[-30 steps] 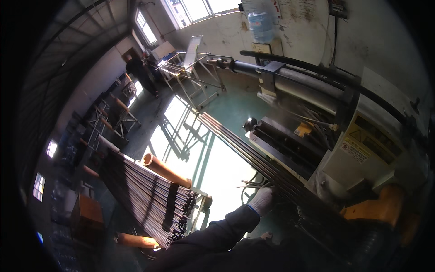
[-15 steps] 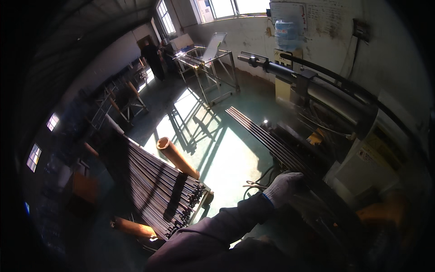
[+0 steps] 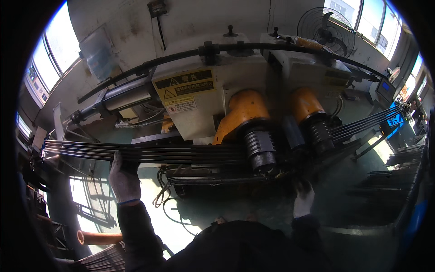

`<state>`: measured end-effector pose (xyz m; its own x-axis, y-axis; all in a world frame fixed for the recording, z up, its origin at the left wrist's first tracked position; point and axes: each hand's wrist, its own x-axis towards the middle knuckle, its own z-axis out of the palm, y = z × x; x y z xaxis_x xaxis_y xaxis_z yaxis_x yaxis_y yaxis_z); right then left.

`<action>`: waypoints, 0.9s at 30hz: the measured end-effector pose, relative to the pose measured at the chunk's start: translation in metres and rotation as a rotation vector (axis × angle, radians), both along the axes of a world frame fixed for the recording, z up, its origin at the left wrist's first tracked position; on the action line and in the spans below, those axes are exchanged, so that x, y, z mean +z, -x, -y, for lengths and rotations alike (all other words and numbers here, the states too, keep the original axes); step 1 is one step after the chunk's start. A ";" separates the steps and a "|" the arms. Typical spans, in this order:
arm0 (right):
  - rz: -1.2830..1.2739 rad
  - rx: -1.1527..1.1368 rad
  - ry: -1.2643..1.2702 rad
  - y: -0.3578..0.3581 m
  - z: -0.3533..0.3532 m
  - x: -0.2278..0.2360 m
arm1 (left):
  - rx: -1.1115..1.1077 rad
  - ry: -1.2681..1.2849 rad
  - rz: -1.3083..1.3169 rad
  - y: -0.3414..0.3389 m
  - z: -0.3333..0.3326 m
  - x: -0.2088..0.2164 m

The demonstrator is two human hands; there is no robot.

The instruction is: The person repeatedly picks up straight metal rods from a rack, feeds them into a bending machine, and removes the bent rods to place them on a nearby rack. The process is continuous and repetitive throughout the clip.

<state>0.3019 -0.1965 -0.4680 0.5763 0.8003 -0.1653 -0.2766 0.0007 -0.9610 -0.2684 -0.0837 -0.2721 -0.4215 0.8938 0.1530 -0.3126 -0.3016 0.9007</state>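
Note:
Several long dark metal rods point(image 3: 81, 148) lie side by side and run from the left into a machine. My left hand point(image 3: 124, 181), in a white knit glove, is closed on them, its thumb up against the near rods and its other fingers partly in shadow. Two ribbed dark rollers point(image 3: 260, 147) stand under orange housings point(image 3: 248, 109), and the rods pass at them. On the right the rods come out again in a fanned bundle point(image 3: 362, 124). Also gloved, my right hand point(image 3: 304, 199) is near the machine's front edge below the rollers; its fingers are dark and blurred.
Behind the rods stands the pale machine body point(image 3: 204, 113) with a yellow-black warning label. A hydraulic cylinder point(image 3: 127, 97) is at left, a fan point(image 3: 326, 34) at the back. Cables point(image 3: 165, 201) hang below. Stacked rods point(image 3: 106, 258) and an orange tube point(image 3: 99, 238) lie lower left.
The view has swung right, bringing the rollers and my right hand into sight. My left hand is still at the rods. The rod stack has shifted to the lower left of the picture.

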 end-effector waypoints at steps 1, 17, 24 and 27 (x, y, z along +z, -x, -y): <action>-0.423 -0.024 -0.192 -0.013 -0.005 -0.007 | 0.025 -0.012 0.070 0.001 -0.004 0.015; 0.055 0.021 -0.358 -0.002 -0.148 0.066 | 0.460 -0.445 -1.281 -0.116 -0.056 0.209; -0.578 -0.095 -0.331 0.003 -0.152 0.099 | 0.237 -0.634 -1.487 -0.208 -0.097 0.246; -0.517 -0.030 -0.367 0.005 -0.160 0.083 | 0.402 -0.879 -1.729 -0.247 -0.098 0.261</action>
